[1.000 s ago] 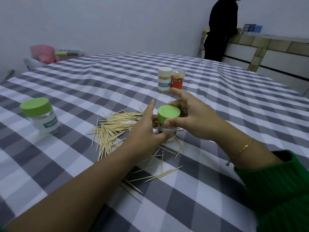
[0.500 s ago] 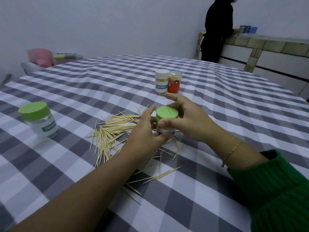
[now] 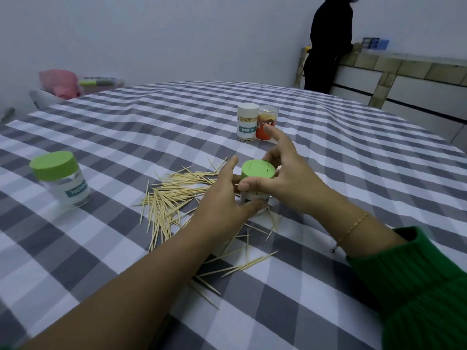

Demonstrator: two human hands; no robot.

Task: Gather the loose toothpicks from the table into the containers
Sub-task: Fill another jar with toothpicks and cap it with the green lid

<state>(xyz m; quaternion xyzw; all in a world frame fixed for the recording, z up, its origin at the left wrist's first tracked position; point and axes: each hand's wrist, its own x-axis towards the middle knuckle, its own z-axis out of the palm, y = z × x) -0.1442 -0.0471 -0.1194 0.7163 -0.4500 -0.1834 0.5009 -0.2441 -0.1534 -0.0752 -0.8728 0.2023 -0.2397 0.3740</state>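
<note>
Barely anything's moved vs a sec ago: both hands stay on the green-lidded container (image 3: pixel 255 184), mid-table amid loose toothpicks (image 3: pixel 174 195). My left hand (image 3: pixel 227 205) wraps the clear body; right hand (image 3: pixel 283 178) pinches the lid (image 3: pixel 257 169), index raised. Best approach imo: brace the base, twist the lid off w/o tipping. Smooth plastic; thin pointed wooden sticks on checked tablecloth (image 3: pixel 328 152).

Jar (image 3: pixel 255 184) body mostly covered by both hands; contents unreadable. Left hand (image 3: pixel 222 205) hides toothpicks (image 3: pixel 174 198) just left of the jar. Second jar (image 3: pixel 60 179), well left of it: label blurred, partly legible. Person (image 3: pixel 328 44) far behind the jar: head cut by top edge. Both forearms run off the bottom edge.
</note>
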